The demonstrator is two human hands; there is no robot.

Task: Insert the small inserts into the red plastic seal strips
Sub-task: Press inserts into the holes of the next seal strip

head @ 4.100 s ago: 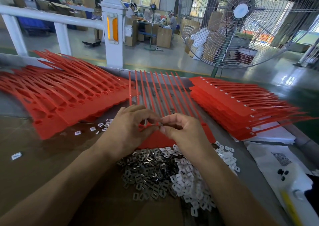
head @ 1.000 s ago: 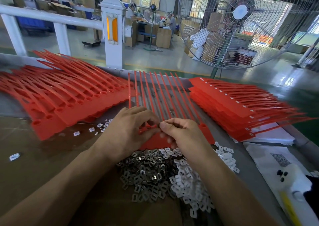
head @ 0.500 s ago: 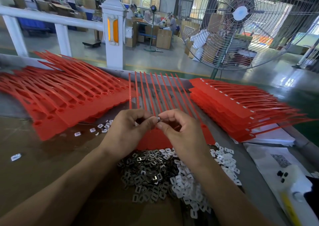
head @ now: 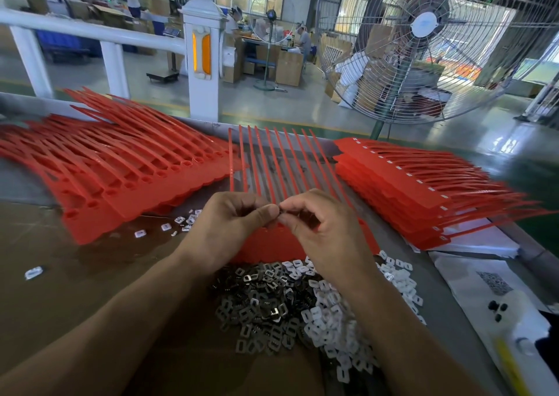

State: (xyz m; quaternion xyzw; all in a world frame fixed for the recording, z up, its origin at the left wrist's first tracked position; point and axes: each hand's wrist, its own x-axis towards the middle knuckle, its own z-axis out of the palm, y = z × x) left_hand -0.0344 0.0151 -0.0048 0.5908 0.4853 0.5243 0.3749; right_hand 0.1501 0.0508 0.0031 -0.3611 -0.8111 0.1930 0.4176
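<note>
Risk: the tiny insert (head: pixel 279 211) slips from the pinch and drops into the loose pile of inserts (head: pixel 302 305) below, or seats crooked. Left hand (head: pixel 230 226) and right hand (head: pixel 320 229) both pinch it, fingertips meeting, just above the red seal strip (head: pixel 272 244) lying flat on the bench (head: pixel 75 274) under them.

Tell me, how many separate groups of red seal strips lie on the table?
3. A fanned pile at the left, one sheet in the middle under both hands, and a neat stack at the right. The hands hide part of the middle sheet.
</note>
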